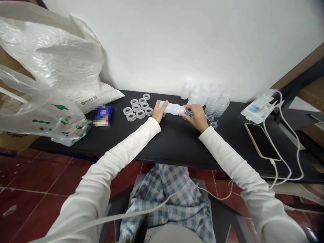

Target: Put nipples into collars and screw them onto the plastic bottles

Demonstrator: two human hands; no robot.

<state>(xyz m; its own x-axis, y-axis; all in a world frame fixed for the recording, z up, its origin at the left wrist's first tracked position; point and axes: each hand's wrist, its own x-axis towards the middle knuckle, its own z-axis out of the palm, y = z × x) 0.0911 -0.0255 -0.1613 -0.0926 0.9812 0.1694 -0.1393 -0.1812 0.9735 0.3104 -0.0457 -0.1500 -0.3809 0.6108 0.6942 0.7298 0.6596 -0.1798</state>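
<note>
A white translucent bottle (pixel 173 108) lies sideways between my two hands, above the black table (pixel 174 141). My left hand (pixel 160 111) is wrapped round its left end. At the other end, the fingers of my right hand (pixel 196 116) are closed on a clear nipple-like piece (pixel 186 111) at the bottle's neck. Several white rings (pixel 140 114) lie in rows left of my left hand. Several clear bottles (pixel 220 103) stand by the wall behind my right hand. Small clear pieces (pixel 213 124) lie beside and partly behind that hand.
Large white plastic bags (pixel 55 60) and a clear bag with green print (pixel 54 114) fill the left side. A blue packet (pixel 103 115) lies near them. On the right are a phone (pixel 262 141), a white power strip (pixel 259 108) and looping cables (pixel 298 145).
</note>
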